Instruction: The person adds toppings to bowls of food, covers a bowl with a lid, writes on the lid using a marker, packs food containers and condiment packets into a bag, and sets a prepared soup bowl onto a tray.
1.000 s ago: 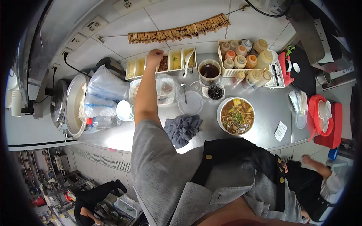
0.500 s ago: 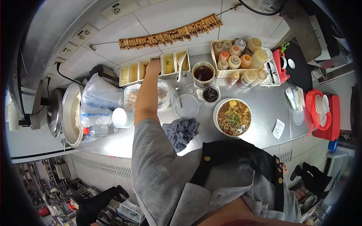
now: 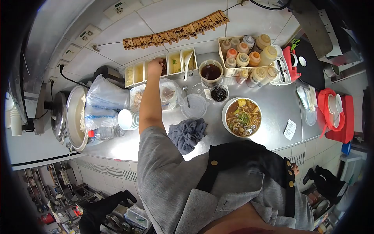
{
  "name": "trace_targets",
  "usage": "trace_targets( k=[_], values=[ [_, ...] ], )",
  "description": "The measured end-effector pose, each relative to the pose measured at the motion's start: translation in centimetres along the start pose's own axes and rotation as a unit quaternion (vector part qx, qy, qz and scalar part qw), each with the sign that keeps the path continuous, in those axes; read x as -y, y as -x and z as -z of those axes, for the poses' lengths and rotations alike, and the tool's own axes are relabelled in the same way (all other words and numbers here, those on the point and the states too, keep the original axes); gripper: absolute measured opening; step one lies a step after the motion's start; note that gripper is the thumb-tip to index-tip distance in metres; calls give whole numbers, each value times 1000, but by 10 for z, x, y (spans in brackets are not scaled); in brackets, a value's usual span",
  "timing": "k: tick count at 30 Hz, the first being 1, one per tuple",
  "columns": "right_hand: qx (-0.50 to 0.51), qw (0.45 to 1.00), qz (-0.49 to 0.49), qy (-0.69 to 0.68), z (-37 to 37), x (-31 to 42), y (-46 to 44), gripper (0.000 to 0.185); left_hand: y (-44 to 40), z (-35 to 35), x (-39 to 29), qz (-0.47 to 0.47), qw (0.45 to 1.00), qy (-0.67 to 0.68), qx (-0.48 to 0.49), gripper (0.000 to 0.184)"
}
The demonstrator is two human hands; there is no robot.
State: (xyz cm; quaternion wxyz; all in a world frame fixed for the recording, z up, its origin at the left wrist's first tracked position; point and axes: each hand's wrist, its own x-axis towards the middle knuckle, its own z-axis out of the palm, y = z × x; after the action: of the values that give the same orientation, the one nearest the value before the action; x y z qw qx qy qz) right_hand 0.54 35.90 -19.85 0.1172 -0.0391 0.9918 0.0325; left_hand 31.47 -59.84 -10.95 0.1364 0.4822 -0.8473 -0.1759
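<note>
My left hand (image 3: 155, 67) reaches over the row of white bins, its fingers bunched together at a bin of dark red-brown topping (image 3: 164, 68); whatever is between the fingertips is hidden. To the right is a bin with yellowish liquid and chopped greens (image 3: 174, 61). A white spoon (image 3: 187, 67) leans in the end bin. My right hand (image 3: 295, 169) hangs by my side beyond the apron, mostly hidden, its grip unclear. On the counter stands a bowl of noodle soup (image 3: 242, 117) with greens and yellow pieces on top.
A tub of dark liquid (image 3: 210, 73), a small dark cup (image 3: 218, 93), a clear lid (image 3: 194, 106) and a grey cloth (image 3: 187, 135) lie mid-counter. Squeeze bottles fill a basket (image 3: 233, 72). Stacked cups (image 3: 127, 119), plastic bags (image 3: 103, 101) and a rice pot (image 3: 76, 117) stand left.
My left hand has shifted slightly left and pulled back a little from the bin, so more of the dark red-brown topping shows. The soup bowl stays in place; the view has shifted slightly.
</note>
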Motion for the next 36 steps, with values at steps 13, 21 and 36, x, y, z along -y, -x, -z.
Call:
trace_targets(
  k=[13,21,36],
  values=[
    [17,1000,-19,-5,-7,-8,9,45,-9,-10,-8,-17,992,-118,40,25],
    [31,999,-18,-7,0,2,9,44,3,5,-17,24,999,9,-27,27],
    [-91,985,128,-70,-14,0,-21,44,95,40,-134,142,673,718,104,23]
  ],
)
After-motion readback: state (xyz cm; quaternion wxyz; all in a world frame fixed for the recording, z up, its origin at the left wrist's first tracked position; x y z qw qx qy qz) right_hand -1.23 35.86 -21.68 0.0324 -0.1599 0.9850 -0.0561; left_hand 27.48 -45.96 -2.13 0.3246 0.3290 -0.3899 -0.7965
